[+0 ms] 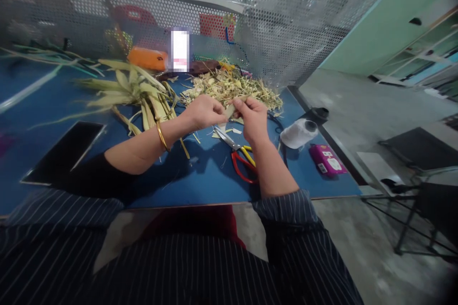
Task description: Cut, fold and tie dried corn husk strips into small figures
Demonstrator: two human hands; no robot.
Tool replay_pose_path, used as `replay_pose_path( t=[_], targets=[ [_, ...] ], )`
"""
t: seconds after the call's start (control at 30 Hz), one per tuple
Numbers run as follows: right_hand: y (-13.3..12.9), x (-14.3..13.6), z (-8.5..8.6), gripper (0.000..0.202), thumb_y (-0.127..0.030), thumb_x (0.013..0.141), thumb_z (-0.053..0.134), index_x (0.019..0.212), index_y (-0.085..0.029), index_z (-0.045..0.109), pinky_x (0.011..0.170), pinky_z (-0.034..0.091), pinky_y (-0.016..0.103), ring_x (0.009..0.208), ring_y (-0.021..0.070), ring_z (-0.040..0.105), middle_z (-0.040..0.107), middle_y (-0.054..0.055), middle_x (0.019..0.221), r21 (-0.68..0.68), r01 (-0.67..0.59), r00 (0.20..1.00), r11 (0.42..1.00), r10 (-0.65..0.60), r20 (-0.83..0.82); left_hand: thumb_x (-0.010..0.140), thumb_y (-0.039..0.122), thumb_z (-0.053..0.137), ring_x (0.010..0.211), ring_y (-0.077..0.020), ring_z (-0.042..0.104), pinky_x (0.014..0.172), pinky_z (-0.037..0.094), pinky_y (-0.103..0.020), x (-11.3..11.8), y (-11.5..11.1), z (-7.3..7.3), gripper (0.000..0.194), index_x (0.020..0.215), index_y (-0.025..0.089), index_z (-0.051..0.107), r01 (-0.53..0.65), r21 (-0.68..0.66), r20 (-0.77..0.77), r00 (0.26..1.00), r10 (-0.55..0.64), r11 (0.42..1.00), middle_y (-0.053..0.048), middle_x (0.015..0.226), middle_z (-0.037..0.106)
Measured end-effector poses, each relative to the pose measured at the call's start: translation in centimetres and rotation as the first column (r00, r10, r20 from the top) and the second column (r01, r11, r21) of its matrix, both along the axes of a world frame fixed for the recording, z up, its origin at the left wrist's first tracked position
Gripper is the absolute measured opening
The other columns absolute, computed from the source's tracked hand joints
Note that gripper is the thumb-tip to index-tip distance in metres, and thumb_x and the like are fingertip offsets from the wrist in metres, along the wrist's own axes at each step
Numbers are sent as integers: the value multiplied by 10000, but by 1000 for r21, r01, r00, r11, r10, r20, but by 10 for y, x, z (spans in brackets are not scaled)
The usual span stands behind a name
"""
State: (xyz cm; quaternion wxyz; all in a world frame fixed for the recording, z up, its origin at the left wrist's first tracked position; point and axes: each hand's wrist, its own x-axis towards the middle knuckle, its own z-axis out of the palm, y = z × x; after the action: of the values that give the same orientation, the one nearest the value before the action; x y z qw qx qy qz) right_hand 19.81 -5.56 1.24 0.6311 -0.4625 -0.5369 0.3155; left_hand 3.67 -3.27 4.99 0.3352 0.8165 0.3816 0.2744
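Note:
Between my two hands a pale green strip of husk [231, 111] is held above the blue table. My left hand [206, 111] pinches its left end, and my right hand [253, 116] pinches its upper right part. Just below my hands lie scissors [244, 164] with one red and one yellow handle, their blades pointing up and left. Behind my hands spreads a heap of dry husk scraps [232, 86]. A bundle of long pale husks [134, 88] rests left of my left hand.
White thread cone [299, 133] and purple packet [327, 159] stand on the blue table [200, 186] at the right. A dark flat panel [66, 150] lies at the left. An orange pack [147, 58] sits before the perforated metal screen [282, 19]. Black chairs stand on the floor at right.

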Motion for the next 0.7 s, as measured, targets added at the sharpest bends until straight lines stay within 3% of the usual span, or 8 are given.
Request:
replay_pose_path(
  t=[0.1, 0.2, 0.37, 0.53, 0.7],
  targets=[
    [8, 10, -2, 286, -472, 774, 659, 695, -201, 615, 478, 369, 215, 491, 64, 437, 515, -44, 598, -54, 59, 992, 997, -64, -105, 617, 216, 664, 460, -64, 375, 457, 239, -211, -2, 3, -2, 92, 603, 147, 723, 51, -36, 9, 999, -51, 998, 50, 445, 485],
    [13, 18, -3, 321, -502, 764, 660, 677, -202, 586, 476, 385, 213, 485, 61, 451, 531, -42, 609, -68, 111, 990, 992, -116, -80, 634, 249, 674, 465, -67, 395, 465, 264, -208, -4, 6, -8, 117, 654, 154, 740, 64, -97, 47, 997, -60, 993, 39, 484, 541],
    [13, 21, -1, 325, -470, 750, 683, 633, -202, 540, 455, 363, 212, 468, 57, 435, 526, -48, 578, -44, 147, 986, 988, -150, -74, 661, 262, 677, 530, -94, 513, 559, 410, -229, -7, 2, -7, 123, 652, 148, 720, 106, -220, 147, 986, -74, 970, -10, 582, 638],
    [12, 19, 0, 272, -411, 722, 711, 647, -196, 561, 446, 354, 202, 459, 54, 452, 531, -50, 563, -56, 87, 969, 995, -97, -228, 722, 231, 631, 532, -93, 526, 603, 446, -236, -16, -6, 9, 170, 575, 148, 652, -4, -228, 197, 979, 50, 974, -17, 557, 611],
    [20, 25, -9, 256, -401, 675, 714, 730, -184, 590, 444, 352, 202, 455, 62, 476, 552, -51, 577, -200, 47, 956, 979, -102, -274, 744, 269, 602, 499, -84, 471, 577, 405, -235, -32, -6, 9, 227, 544, 163, 614, -89, -150, 174, 978, 115, 985, 3, 520, 549]
  ],
)
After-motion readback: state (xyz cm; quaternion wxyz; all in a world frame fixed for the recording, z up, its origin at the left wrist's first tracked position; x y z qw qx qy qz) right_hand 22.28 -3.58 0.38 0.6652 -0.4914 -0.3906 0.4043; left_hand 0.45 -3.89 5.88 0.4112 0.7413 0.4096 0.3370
